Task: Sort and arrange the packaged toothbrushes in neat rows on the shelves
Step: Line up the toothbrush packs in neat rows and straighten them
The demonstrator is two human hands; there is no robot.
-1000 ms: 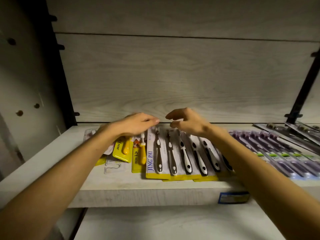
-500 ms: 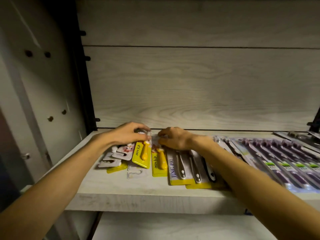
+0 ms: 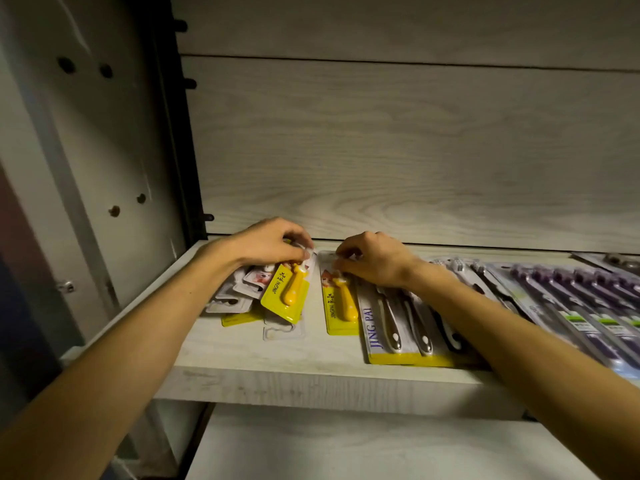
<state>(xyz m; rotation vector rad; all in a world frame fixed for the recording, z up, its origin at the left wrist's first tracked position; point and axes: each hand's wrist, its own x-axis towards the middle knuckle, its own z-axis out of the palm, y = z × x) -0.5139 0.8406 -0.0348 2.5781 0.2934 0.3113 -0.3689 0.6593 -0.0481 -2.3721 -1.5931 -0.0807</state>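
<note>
Two small yellow-carded toothbrush packs lie on the pale wooden shelf (image 3: 311, 355). My left hand (image 3: 270, 242) pinches the top end of the left yellow pack (image 3: 285, 296), which sits tilted over a loose pile of similar packs (image 3: 235, 292). The right yellow pack (image 3: 341, 301) lies straight, and my right hand (image 3: 375, 258) curls its fingers on that pack's top edge. A wide "JING PAI" multi-pack (image 3: 398, 330) of black-and-white brushes lies partly under my right forearm.
A row of purple toothbrush packs (image 3: 568, 299) fills the shelf's right side, with more packs at the far right edge (image 3: 620, 259). A grey side panel (image 3: 114, 174) with peg holes closes the left. A lower shelf (image 3: 346, 445) shows below.
Both hands have come down from hovering onto the yellow packs and closed on their top ends. The two yellow packs now lie farther apart. The view has shifted left and closer.
</note>
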